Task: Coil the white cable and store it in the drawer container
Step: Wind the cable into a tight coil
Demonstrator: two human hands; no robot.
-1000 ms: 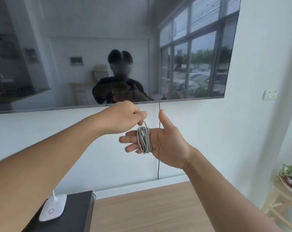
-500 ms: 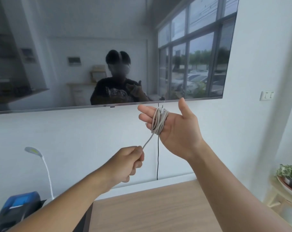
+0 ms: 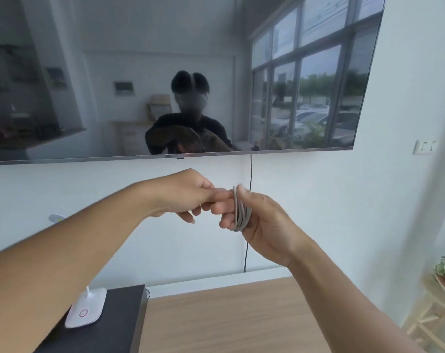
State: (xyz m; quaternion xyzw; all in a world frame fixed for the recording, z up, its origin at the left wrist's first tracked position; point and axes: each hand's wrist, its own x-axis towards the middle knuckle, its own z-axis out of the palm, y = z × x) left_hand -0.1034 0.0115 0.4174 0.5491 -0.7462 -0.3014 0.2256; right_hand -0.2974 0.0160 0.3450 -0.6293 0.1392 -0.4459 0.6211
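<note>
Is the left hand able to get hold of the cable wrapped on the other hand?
Probably yes: the left hand is already at the white cable coiled round the right hand's fingers, with nothing between.

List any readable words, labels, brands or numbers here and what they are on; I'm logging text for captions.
None can be read.
White lamp base on the black box: only a pink ring symbol, no letters.
Wall-mounted dark screen: reflections only, no readable brand.
White wall switch: no markings visible.

The hands meet below the screen (image 3: 165, 72) — cable (image 3: 240, 212) looped round the right hand (image 3: 262, 225), left hand (image 3: 185, 197) beside it (touching) — above the surface (image 3: 229, 319).
</note>
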